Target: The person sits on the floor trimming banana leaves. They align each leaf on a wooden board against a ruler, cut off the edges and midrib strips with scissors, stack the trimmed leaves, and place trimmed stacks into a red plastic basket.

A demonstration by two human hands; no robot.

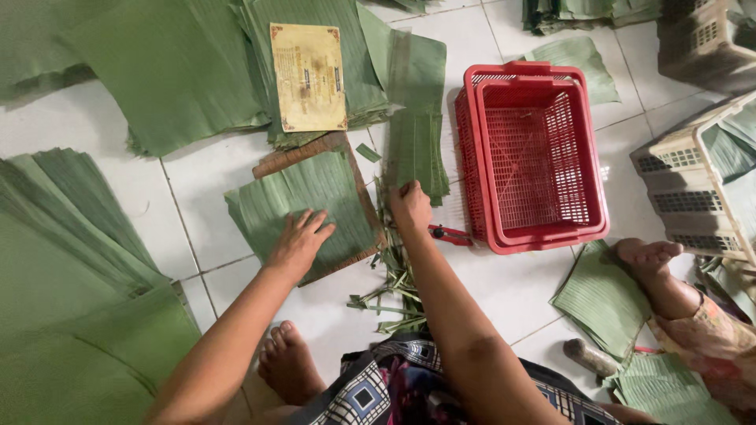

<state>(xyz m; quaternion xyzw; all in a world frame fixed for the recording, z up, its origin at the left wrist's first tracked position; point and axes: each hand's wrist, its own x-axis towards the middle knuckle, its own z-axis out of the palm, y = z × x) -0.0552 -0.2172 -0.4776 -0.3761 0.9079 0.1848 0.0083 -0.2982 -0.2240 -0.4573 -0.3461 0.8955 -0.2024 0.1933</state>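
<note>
White floor tiles point(512, 291) are carrying the whole scene, with cut banana leaves lying across most of them; the left hand point(299, 242) is pressing flat, fingers spread apart, on a stack of trimmed leaf sheets point(303, 197) at the centre of the frame, which is sitting on a brown board point(295, 157); the right hand point(411, 206) is resting just right of that stack, fingers curled together on the lower end of a narrow leaf strip pile point(415, 145), though whether it is truly gripping I cannot tell; red-handled scissors point(449, 234) are lying just beside this hand; leaf trimmings point(394, 291) are trailing below it; a red plastic basket point(531, 153) is standing right of centre; a yellowish printed card point(308, 77) is lying on leaves at upper centre; large leaf piles point(71, 260) are filling the left edge; beige crates point(693, 181) are sitting at the right edge.
</note>
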